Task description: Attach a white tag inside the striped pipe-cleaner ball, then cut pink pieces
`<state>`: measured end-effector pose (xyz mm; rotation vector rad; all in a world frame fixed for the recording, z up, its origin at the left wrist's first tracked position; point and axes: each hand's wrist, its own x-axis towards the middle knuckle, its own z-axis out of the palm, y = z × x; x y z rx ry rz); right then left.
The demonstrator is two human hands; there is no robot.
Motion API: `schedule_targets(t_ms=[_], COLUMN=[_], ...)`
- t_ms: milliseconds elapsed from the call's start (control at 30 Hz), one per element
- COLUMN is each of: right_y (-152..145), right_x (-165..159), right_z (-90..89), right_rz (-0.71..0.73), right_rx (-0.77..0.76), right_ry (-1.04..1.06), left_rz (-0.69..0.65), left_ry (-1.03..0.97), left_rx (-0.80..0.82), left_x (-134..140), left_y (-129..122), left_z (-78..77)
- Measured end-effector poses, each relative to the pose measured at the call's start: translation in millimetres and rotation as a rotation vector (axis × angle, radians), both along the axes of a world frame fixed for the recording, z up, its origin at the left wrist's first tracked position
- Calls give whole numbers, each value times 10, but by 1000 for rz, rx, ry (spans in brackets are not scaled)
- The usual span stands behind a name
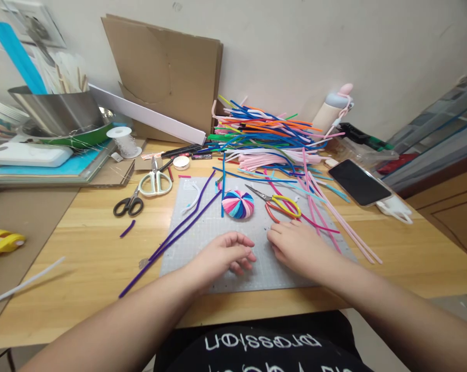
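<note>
"Since so much crowds the tabletop [101, 227], where should I look first?"

"At the grey mat [264, 276] in the middle, then at the two hands over its near part. The left hand [225, 253] is loosely spread, with nothing visible in it. The right hand [295, 240] bends downward just beside the scissors [274, 198] handles; its fingertips are hidden, so I cannot tell whether it pinches anything."

"How would you work there?"

"I'd mind the blades (they point far and left, toward the striped round piece [238, 204]). That piece lies on the mat, left of the scissors and farther off than either hand. I'd judge it best steadied lightly by its edge, since its fuzzy strands could flatten under pressure."

"And the containers?"

"Largest is the metal pot [62, 113], far left, holding a blue strip [18, 57] and pale sticks [78, 82]. The bottle [328, 113] at the far right hides its contents. Smallest is a round white tub [181, 163], beyond the mat; it could be just a lid."
</note>
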<state>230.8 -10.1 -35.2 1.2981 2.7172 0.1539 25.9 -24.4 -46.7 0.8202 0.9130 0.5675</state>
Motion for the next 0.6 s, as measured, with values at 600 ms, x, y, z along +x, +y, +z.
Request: schedule_targets(t_ms=[600], right_y=[-154], right_x=[93], right_z=[-247], right_rz=[-30], right_rx=[4], right_ry=[349], left_rz=[1], left_ry=[15], left_rx=[1], left_x=[16], left_y=[-13], left_z=[20])
